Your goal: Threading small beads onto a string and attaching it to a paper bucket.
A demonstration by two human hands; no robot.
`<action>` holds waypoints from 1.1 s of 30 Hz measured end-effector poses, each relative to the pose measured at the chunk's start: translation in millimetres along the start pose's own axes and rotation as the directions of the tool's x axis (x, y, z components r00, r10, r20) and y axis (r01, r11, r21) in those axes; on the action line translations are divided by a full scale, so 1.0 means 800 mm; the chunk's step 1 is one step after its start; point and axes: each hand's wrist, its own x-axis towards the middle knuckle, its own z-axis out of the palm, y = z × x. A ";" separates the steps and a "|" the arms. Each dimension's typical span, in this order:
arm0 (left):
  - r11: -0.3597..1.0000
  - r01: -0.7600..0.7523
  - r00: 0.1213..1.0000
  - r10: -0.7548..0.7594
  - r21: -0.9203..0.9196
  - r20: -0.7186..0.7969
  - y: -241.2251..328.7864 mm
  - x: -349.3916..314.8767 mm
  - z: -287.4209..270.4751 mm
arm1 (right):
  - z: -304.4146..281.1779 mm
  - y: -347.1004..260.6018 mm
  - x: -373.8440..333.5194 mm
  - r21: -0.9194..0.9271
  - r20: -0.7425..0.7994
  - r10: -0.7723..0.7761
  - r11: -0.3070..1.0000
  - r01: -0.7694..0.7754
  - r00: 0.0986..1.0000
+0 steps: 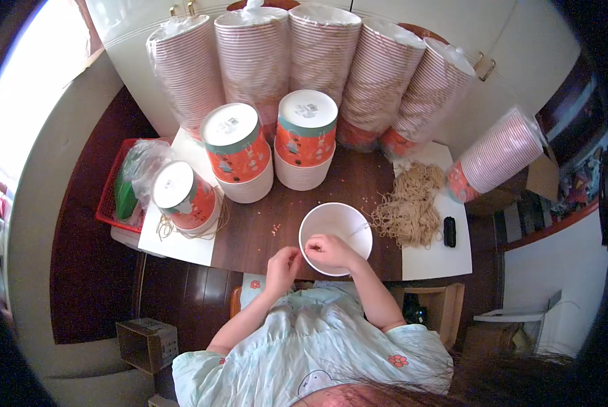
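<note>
In front of me on the brown table stands a white paper bucket (332,220), its open mouth facing up. My right hand (331,251) reaches over its near rim, fingers closed in a pinch. Just left of the rim, my left hand (284,268) has its fingers drawn together, close to the right fingertips. Whatever lies between the fingers is too small to make out. A thin strand shows at the bucket's right side, toward a tangled heap of tan cords (412,203).
Upside-down orange-and-green paper buckets (236,146) stand at the left and centre. Tall bagged bucket stacks (324,54) line the back; another bagged stack (497,156) leans at right. A small black object (449,232) lies beside the cords. A red basket (117,197) sits left.
</note>
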 end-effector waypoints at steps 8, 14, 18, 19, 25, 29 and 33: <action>0.710 0.142 0.987 -0.050 -0.690 0.152 0.015 0.020 -0.057 | -0.033 -0.008 -0.006 -0.026 0.046 0.087 0.996 -0.086 0.995; 0.358 0.326 0.931 0.039 -0.875 0.363 0.040 0.041 -0.078 | -0.044 -0.023 -0.015 0.077 -0.027 0.058 0.995 -0.056 0.998; 0.820 0.237 0.937 -0.052 -0.521 0.344 0.044 0.060 -0.052 | -0.041 -0.035 -0.012 0.170 -0.139 -0.097 0.978 0.120 0.986; 0.861 0.216 0.923 -0.027 -0.461 0.384 0.037 0.061 -0.045 | -0.042 -0.038 -0.012 0.171 -0.170 -0.173 0.964 0.202 0.970; 0.974 0.107 0.909 -0.014 -0.202 0.416 0.034 0.058 -0.029 | -0.051 -0.023 -0.010 -0.044 -0.136 -0.350 0.937 0.347 0.927; 0.913 0.205 0.899 -0.033 -0.353 0.436 0.037 0.058 -0.035 | -0.042 -0.037 -0.017 -0.371 -0.236 -0.311 0.905 0.211 0.920; 0.835 0.340 0.859 -0.089 -0.432 0.504 0.051 0.058 -0.044 | -0.028 -0.025 -0.015 -0.358 -0.219 -0.296 0.911 0.205 0.930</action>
